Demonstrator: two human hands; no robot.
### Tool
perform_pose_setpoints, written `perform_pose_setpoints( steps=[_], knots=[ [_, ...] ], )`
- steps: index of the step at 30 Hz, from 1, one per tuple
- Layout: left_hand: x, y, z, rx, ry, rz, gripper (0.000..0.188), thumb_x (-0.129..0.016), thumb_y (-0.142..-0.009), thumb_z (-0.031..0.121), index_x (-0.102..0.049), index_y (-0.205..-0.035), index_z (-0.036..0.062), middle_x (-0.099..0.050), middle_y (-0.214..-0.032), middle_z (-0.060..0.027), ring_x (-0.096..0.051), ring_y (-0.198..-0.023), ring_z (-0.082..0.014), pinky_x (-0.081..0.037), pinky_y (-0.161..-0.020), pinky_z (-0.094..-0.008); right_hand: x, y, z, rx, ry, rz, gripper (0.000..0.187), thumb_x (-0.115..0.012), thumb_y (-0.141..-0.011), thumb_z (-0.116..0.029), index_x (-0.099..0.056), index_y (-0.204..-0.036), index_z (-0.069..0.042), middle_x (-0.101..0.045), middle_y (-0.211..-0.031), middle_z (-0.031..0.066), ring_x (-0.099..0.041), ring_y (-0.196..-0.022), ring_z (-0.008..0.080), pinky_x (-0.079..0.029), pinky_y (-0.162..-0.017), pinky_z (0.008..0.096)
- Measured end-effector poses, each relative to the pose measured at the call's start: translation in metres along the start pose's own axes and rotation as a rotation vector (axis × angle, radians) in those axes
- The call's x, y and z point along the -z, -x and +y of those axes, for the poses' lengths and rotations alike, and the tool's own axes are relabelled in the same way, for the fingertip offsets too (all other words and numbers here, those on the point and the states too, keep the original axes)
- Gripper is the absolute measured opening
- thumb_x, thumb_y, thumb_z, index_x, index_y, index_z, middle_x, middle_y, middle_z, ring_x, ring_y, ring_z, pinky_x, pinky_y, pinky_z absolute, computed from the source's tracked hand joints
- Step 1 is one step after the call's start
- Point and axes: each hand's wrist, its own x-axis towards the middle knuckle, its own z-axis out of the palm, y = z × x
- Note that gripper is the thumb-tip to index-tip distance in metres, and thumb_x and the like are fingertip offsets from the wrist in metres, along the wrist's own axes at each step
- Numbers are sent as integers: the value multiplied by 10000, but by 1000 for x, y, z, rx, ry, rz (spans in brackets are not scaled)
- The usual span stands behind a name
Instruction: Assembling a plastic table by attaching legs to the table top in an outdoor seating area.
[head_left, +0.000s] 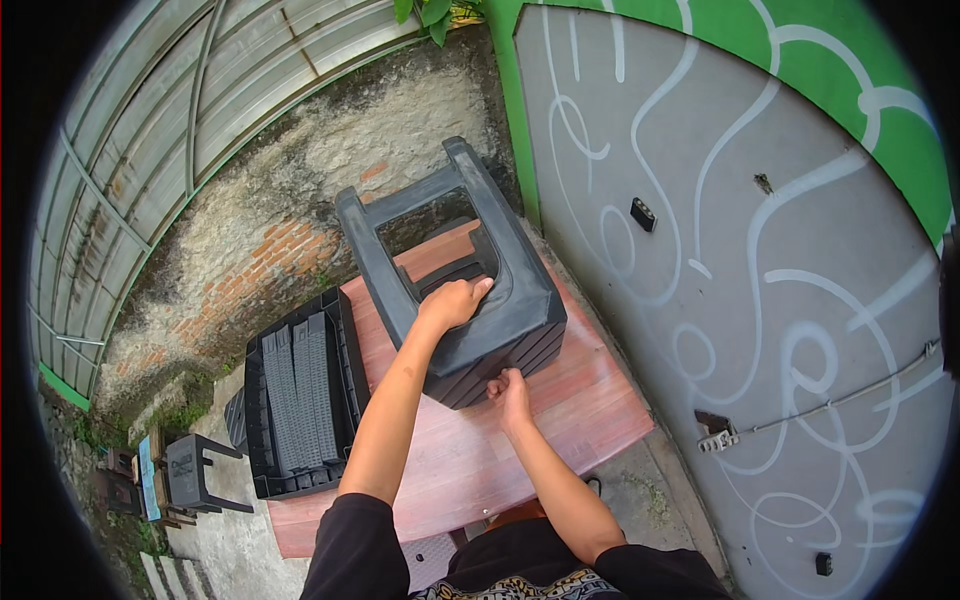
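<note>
A dark grey plastic frame (pixel 500 305), box-shaped with a large rounded opening and two leg-like ends, rests on the reddish wooden table (pixel 590 400). Its ridged side faces me. My left hand (pixel 455 302) is closed over the near edge of the opening, thumb on top and fingers partly hidden inside. Lower and to the right, my right hand (pixel 508 397) has curled fingers against the ridged side; whatever they may hold is hidden. Through the opening shows the tabletop and a darker inner part.
Left of the frame, a black plastic tray (pixel 352 385) holds several ribbed grey panels (pixel 305 400). Dark stools (pixel 195 470) stand on the concrete floor farther left. A rough stone wall (pixel 290 210) lies beyond the table; a grey painted wall (pixel 740 250) rises on the right.
</note>
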Motion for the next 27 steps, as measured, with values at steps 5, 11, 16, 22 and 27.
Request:
perform_pose_setpoints(
  steps=[5, 11, 16, 22, 27],
  knots=[
    [-2, -14, 12, 68, -63, 182, 697, -328, -941, 556, -678, -904, -46, -635, -958, -287, -600, -960, -436, -462, -850, -481, 13, 3, -6, 63, -60, 94, 132, -455, -861, -160, -443, -804, -42, -439, -724, 66, -445, -594, 178, -367, -584, 302],
    [1, -15, -1, 57, -91, 249, 702, -322, -945, 545, -678, -898, -58, -625, -941, -316, -604, -938, -446, -461, -844, -508, 31, 46, -9, 32, -143, 96, 114, -431, -857, -106, -476, -776, -41, -465, -723, 67, -463, -632, 189, -378, -613, 314],
    [6, -8, 20, -71, -178, 382, 473, -447, -944, 405, -635, -907, -27, -646, -854, -267, -623, -865, -433, -488, -785, -502, 33, 50, -18, 60, -106, 66, 102, -436, -851, -99, -473, -759, -74, -470, -725, 49, -431, -615, 177, -364, -605, 310],
    [-16, 32, 42, -365, -521, 610, 235, -603, -847, 283, -570, -893, 55, -588, -975, -165, -568, -984, -328, -438, -755, -405, 61, 92, -27, 50, -98, 76, 90, -437, -849, -112, -475, -770, -91, -443, -724, 28, -392, -629, 162, -351, -623, 301],
    [-45, 93, 75, -430, -351, 545, 316, -700, -708, 199, -561, -945, 42, -547, -1044, -100, -550, -1027, -252, -466, -775, -395, 69, 109, -31, 94, -109, 146, 89, -427, -853, -106, -459, -775, -79, -425, -715, 27, -411, -621, 163, -354, -614, 309]
  ],
)
